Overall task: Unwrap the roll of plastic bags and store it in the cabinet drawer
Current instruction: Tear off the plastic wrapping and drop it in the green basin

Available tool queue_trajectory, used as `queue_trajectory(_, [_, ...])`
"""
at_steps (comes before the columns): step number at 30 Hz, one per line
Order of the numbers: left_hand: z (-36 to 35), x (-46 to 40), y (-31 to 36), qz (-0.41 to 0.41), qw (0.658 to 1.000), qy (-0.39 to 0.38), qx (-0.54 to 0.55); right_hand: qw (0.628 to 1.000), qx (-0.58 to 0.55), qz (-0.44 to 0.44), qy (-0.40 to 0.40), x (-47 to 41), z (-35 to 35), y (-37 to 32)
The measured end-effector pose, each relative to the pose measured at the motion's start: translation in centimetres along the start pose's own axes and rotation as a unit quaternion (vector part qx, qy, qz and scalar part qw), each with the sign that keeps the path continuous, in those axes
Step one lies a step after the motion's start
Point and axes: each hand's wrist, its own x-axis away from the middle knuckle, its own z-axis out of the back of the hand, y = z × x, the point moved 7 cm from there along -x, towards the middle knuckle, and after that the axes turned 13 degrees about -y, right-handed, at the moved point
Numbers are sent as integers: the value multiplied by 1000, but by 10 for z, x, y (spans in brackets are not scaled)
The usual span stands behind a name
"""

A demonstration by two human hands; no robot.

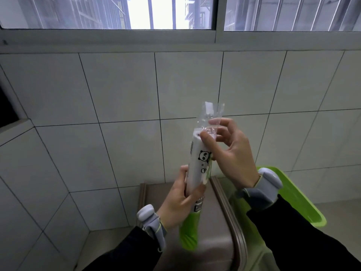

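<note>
A roll of plastic bags [198, 165], white with a panda print above and green at the bottom, stands upright in front of the tiled wall. My left hand [181, 202] grips its middle from the left. My right hand [230, 151] pinches the clear wrapper [212, 117] at the roll's top end between thumb and forefinger. The wrapper sticks up loose and crumpled above the roll. The cabinet drawer does not show.
A grey-brown cabinet top [213, 231] with a raised rim lies below my hands. A green plastic bin [304, 200] stands to its right against the white tiled wall [121, 94]. A window [117, 14] runs along the top.
</note>
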Motion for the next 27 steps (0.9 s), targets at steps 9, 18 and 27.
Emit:
queue_trajectory(9, [11,-15,33,-22,999,6,-27,993,-57,39,-100,10,-9,4])
queue_trajectory(18, [17,-10,41,-70,996,52,-32,991,-132,5,10,20,-6,18])
queue_trajectory(27, [23,-13,40,-72,993,37,89,963,-256,-55,-59,26,-25,34])
